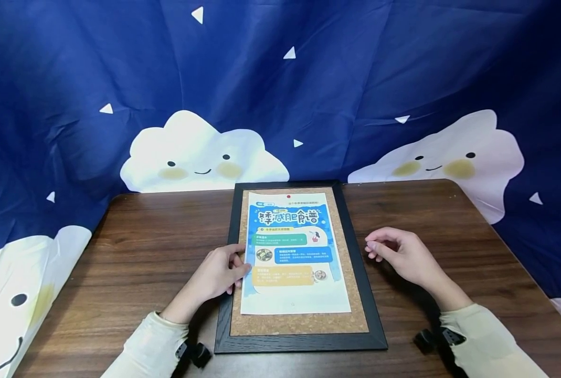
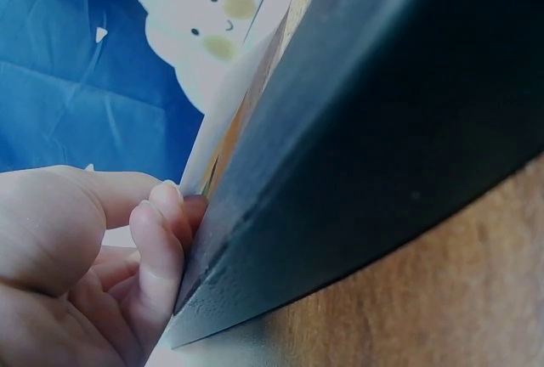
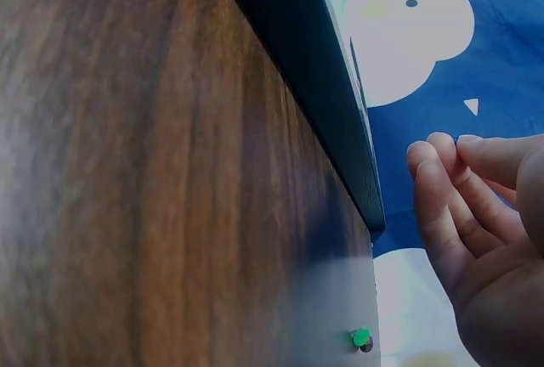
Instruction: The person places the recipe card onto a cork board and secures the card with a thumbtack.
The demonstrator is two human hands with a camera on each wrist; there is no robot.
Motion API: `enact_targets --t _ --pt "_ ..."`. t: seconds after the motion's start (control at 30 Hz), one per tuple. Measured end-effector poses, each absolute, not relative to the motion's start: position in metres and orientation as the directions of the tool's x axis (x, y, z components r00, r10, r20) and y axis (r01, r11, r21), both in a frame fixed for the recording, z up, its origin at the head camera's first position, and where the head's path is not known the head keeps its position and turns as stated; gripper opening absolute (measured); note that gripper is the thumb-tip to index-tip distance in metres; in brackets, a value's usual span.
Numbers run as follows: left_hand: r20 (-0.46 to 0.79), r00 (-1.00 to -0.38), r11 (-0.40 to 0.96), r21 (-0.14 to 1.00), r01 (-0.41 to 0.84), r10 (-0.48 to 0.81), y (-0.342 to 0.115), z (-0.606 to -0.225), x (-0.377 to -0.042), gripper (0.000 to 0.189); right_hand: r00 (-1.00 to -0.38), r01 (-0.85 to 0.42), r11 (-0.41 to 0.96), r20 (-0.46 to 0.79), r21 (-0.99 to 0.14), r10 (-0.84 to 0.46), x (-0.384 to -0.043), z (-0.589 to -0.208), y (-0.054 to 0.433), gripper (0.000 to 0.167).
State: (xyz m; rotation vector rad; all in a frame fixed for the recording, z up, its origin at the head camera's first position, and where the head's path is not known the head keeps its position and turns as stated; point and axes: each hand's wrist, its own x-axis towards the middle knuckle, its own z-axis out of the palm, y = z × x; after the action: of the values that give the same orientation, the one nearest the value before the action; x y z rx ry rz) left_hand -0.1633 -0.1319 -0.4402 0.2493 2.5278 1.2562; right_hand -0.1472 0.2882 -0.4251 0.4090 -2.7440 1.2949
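A printed paper poster (image 1: 292, 257) lies on a cork board (image 1: 299, 324) with a black frame (image 1: 304, 343). At its top, a red push pin (image 1: 288, 197) sits in the paper. My left hand (image 1: 216, 273) pinches the poster's left edge, thumb on the printed side, fingers reaching over the frame; in the left wrist view that edge stands a little off the cork. Right of the frame, my right hand (image 1: 405, 257) is above the table, thumb and fingertips together. Between them shows a bit of a small blue push pin (image 3: 456, 139), mostly hidden by the fingers.
The board rests on a brown wooden table (image 1: 157, 226). A green push pin (image 3: 361, 337) lies on the table, with a dark one (image 3: 367, 345) beside it. Behind the table hangs a blue curtain (image 1: 261, 79) with white clouds.
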Motion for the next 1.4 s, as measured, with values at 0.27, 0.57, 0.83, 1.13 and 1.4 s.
enact_targets --t 0.27,0.57,0.83,1.13,1.4 --pt "-0.198 -0.937 0.602 0.798 0.016 0.287 -0.132 -0.439 -0.163 0.058 -0.956 -0.288 0.586 0.189 -0.758 -0.224 -0.150 -0.425 0.280 0.007" --pt "-0.202 -0.939 0.602 0.798 0.006 0.277 -0.132 -0.440 -0.164 0.058 -0.960 -0.255 0.553 0.141 -0.793 -0.241 -0.158 -0.428 0.271 0.010" --pt "-0.209 -0.938 0.596 0.803 -0.003 0.277 -0.132 -0.440 -0.163 0.058 -0.964 -0.213 0.551 0.083 -0.807 -0.252 -0.164 -0.428 0.263 0.010" --pt "-0.213 -0.937 0.586 0.810 -0.012 0.275 -0.133 -0.441 -0.163 0.057 -0.957 -0.197 0.577 0.028 -0.793 -0.288 -0.173 -0.429 0.251 0.009" --pt "-0.210 -0.937 0.591 0.806 -0.005 0.278 -0.132 -0.440 -0.163 0.058 -0.947 -0.209 0.601 0.007 -0.771 -0.320 -0.178 -0.426 0.247 0.008"
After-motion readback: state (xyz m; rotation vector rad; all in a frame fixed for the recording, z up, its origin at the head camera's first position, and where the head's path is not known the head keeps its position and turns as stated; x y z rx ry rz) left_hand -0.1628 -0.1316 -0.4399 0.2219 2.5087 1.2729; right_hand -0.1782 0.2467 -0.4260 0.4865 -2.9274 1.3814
